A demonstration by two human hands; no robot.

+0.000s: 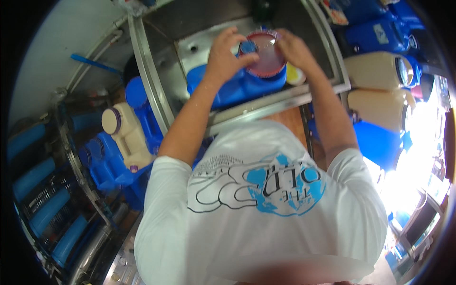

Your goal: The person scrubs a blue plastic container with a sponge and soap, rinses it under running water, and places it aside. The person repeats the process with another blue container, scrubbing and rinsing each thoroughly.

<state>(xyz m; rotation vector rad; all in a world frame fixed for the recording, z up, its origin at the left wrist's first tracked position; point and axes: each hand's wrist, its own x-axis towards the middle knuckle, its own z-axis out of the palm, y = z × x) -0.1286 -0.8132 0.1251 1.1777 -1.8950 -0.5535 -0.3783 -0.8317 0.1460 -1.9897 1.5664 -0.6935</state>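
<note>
Head view: left hand [223, 56] is seemingly gripping blue piece [247, 47], right hand [295, 50] holding red-rimmed disc [270, 55]. Cleaning is likely proceeding, next requiring steadiness.

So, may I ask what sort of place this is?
Probably a washing area, perhaps in a water-refilling shop: a metal sink with a blue jerrycan in it, and beige jerrycans at right.

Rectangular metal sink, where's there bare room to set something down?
Bare room shows in the sink around its round dark drain hole, between the left wall and the left hand. It's crowded at front and right: blue plastic container, round yellow-and-white item, right hand.
</note>
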